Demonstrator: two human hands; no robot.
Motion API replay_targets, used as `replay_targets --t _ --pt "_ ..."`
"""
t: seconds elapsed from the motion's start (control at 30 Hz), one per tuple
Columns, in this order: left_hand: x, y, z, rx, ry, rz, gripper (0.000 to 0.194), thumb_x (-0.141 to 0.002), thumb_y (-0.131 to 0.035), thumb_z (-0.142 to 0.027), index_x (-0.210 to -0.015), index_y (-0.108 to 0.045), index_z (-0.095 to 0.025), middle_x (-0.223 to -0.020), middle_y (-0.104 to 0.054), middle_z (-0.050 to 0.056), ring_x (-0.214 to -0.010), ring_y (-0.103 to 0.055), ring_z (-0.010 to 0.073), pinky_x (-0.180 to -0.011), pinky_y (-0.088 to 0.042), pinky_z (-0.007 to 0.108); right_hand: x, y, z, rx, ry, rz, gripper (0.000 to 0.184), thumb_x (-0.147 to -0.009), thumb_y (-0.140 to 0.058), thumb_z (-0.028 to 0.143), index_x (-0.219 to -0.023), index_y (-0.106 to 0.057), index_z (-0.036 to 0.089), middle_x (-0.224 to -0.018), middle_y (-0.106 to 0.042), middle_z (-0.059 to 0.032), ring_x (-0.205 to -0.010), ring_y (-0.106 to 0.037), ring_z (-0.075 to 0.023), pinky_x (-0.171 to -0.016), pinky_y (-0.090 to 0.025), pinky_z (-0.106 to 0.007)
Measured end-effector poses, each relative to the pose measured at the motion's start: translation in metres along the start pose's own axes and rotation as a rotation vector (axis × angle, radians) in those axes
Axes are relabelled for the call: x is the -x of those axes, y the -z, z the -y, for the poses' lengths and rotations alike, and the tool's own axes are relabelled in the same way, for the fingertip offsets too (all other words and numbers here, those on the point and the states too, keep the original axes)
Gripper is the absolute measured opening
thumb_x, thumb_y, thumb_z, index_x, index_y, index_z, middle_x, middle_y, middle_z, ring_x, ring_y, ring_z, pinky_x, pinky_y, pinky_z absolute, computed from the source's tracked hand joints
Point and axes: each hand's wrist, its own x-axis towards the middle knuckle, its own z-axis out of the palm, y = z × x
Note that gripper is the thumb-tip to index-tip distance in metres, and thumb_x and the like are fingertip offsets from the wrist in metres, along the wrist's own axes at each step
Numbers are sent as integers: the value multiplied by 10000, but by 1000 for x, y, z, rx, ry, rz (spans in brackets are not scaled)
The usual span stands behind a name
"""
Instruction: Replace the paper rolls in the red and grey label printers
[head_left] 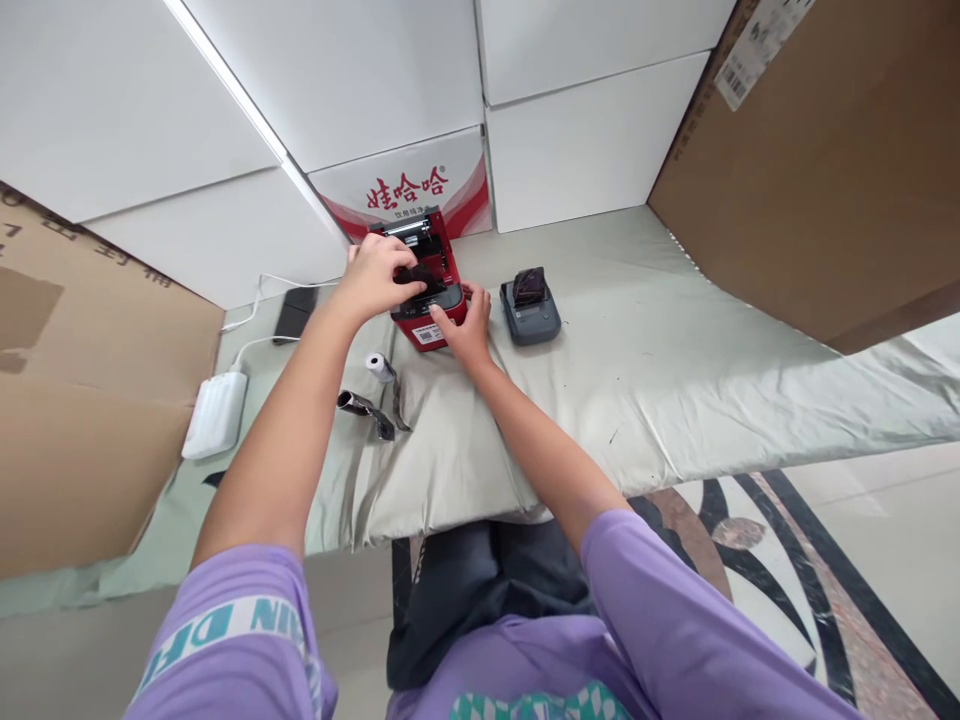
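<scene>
A red and black label printer stands on the cloth-covered table with its lid raised at the back. My left hand reaches into its open top from the left, fingers curled around something dark that they mostly hide. With the thumb on the front edge and the fingers around the right side, my right hand grips the printer. To its right is a small dark grey printer with a crumpled black piece on top. A white paper roll and a black film roll lie in front.
A white power bank with a cable and a flat black object are at the left. Cardboard boxes flank the table, and white boxes with a red-printed one stand along the back.
</scene>
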Motion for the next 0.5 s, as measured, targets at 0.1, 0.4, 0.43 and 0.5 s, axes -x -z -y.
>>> replay_targets --t 0.1,0.4,0.43,0.5 --pt "-5 6 0 -6 -34 1 215 -791 -743 -441 -880 -736 -246 -1441 -593 53 -1424 -370 389 -1140 -294 623 0 -1 0 -12 0 -8 603 -785 -746 507 -1241 -499 199 -1217 -567 -128 -1190 -555 -274 -1087 -469 -467" --pt "-48 6 4 97 32 125 226 -718 -796 -420 -835 -746 -233 -1479 -555 81 -1461 -352 428 -1184 -237 612 0 1 0 -12 -18 10 609 -790 -718 539 -1245 -495 200 -1243 -560 -141 -1222 -543 -280 -1102 -452 -471" --pt "-49 8 3 115 33 113 216 -708 -800 -405 -822 -745 -230 -1444 -578 88 -1444 -372 426 -1175 -256 598 0 1 1 -7 -20 12 608 -793 -715 539 -1246 -494 198 -1241 -561 -144 -1221 -543 -281 -1102 -451 -474" --pt "-45 12 -2 124 25 95 191 -699 -798 -383 -797 -741 -229 -1370 -617 92 -1409 -411 423 -1149 -292 579 0 1 2 -1 -26 23 607 -800 -708 541 -1251 -493 198 -1237 -562 -146 -1223 -544 -284 -1100 -453 -483"
